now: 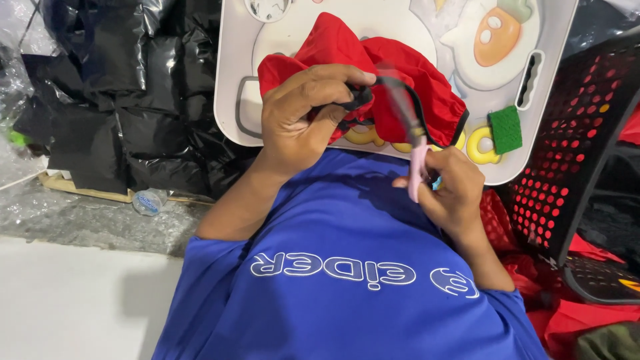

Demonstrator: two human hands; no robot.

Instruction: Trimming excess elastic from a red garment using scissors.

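Note:
A red garment (393,73) with black edging lies bunched on a white lap tray (233,80) printed with cartoon shapes. My left hand (303,110) pinches the garment's black trim near its middle. My right hand (453,190) grips small pink-handled scissors (417,157), blades pointing up toward the trim and blurred by motion. Below both hands my blue shirt (347,267) fills the lower frame.
A green sponge-like block (507,129) rests on the tray's right side. A black perforated crate (573,140) stands at the right with more red cloth (573,313) beside it. Black plastic-wrapped bundles (127,93) are piled at the left, and a plastic bottle (148,200) lies on the floor.

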